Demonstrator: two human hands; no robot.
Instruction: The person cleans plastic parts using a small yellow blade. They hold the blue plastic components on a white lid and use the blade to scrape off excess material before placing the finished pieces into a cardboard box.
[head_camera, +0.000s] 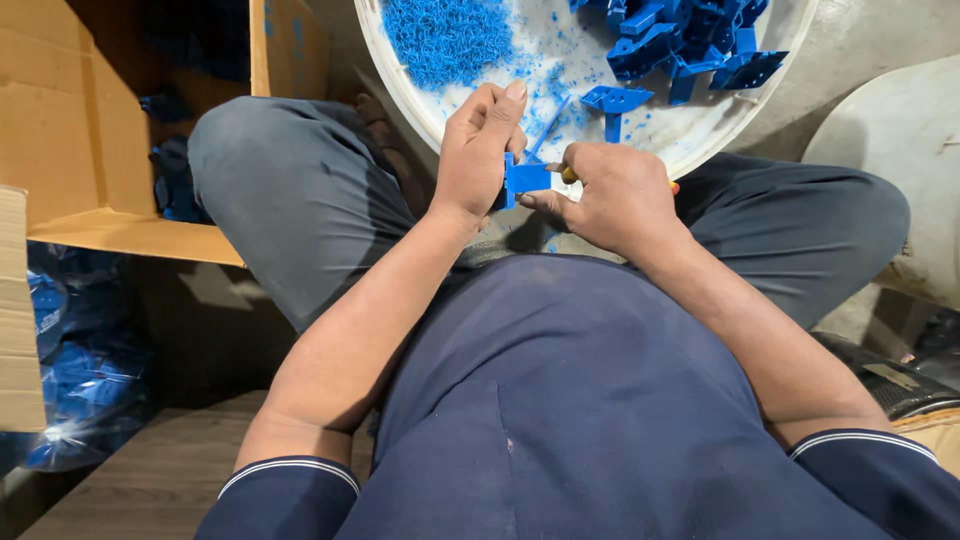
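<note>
Matt blue plastic part (526, 178), smooth white plastic basin (420, 100), rough brown cardboard box (70, 130).

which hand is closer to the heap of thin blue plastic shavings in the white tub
Left. The left hand sits just below the heap of thin blue plastic shavings, near the round white plastic tub rim. The right hand is lower and further right.
</note>
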